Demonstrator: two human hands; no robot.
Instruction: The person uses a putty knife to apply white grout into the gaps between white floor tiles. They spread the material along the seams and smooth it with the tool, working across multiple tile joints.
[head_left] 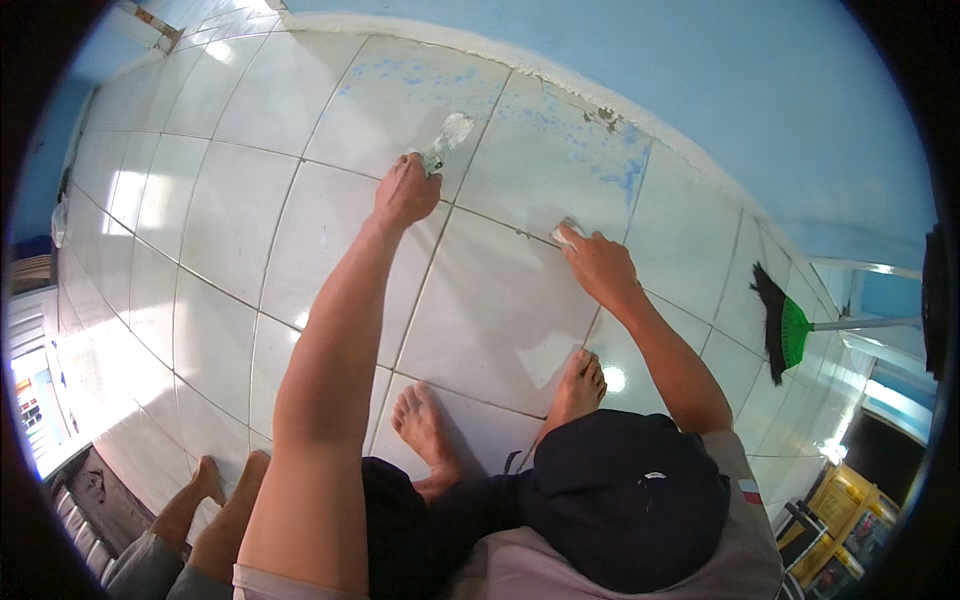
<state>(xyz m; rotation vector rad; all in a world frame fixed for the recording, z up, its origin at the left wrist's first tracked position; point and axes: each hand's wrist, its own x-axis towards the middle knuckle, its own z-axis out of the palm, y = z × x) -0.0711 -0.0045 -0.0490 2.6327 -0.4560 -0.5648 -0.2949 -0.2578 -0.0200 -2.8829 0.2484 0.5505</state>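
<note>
My left hand (pixel 406 190) grips what looks like a putty knife (pixel 453 130) with a white-smeared blade, held low over the white floor tiles (pixel 505 315). My right hand (pixel 605 262), further right, presses a small crumpled white cloth or pad (pixel 560 229) on a tile beside a grout line; exactly what it is is hard to tell. Scattered light-blue paint specks (pixel 590 150) mark the tiles beyond both hands, along the chipped white strip at the base of the blue wall.
A green broom (pixel 795 330) with black bristles lies or leans at the right. My bare feet are below my hands. Another person's bare legs (pixel 222 540) are at the lower left. A yellow cabinet-like object (pixel 835 510) stands at the lower right. The blue wall (pixel 700 70) bounds the far side.
</note>
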